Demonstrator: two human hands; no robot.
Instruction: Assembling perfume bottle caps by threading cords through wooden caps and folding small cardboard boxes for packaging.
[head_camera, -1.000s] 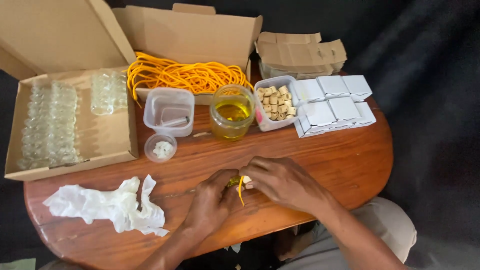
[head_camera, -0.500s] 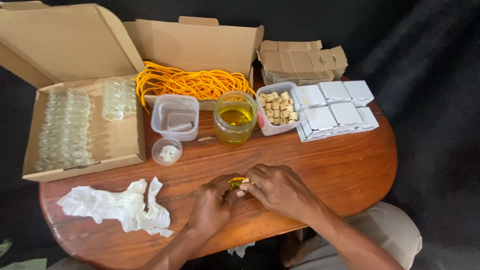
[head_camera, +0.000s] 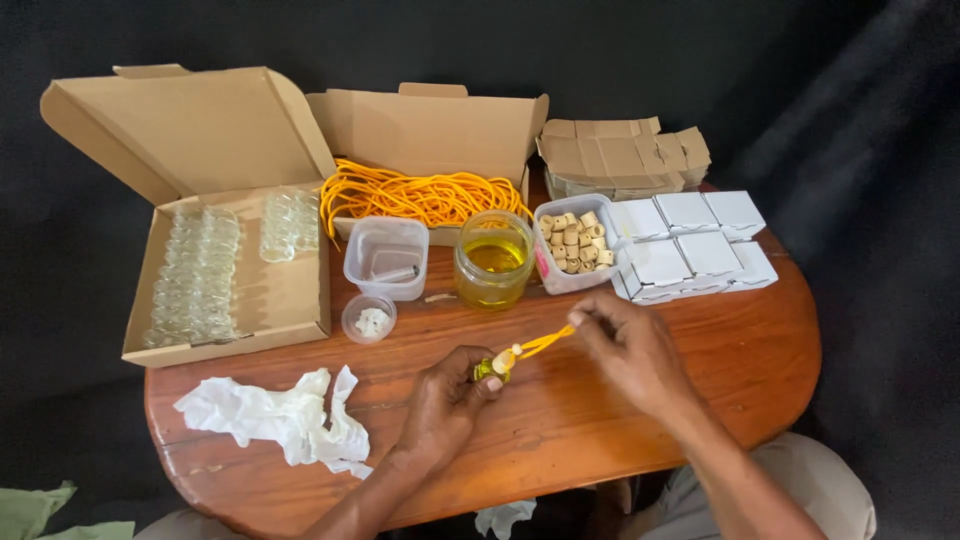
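Observation:
My left hand (head_camera: 447, 400) pinches a tiny glass bottle (head_camera: 490, 369) with yellow liquid and a wooden cap just above the wooden table (head_camera: 700, 400). An orange cord (head_camera: 543, 343) runs from the bottle's cap up to the right. My right hand (head_camera: 630, 348) grips the far end of that cord between thumb and fingers and holds it taut. Both hands hover over the middle of the table, in front of a glass jar of yellow oil (head_camera: 492, 260).
An open cardboard box (head_camera: 230, 290) with several small empty glass bottles sits at left. Another box holds orange cords (head_camera: 420, 195). Also here: a clear tub (head_camera: 386, 258), a small round cup (head_camera: 369, 319), a tub of wooden caps (head_camera: 572, 245), white folded boxes (head_camera: 690, 245), flat brown cartons (head_camera: 620, 155), crumpled tissue (head_camera: 280, 415).
My hands were together over the small bottle; now my right hand has drawn away to the right, pulling the orange cord out straight. The view has shifted slightly.

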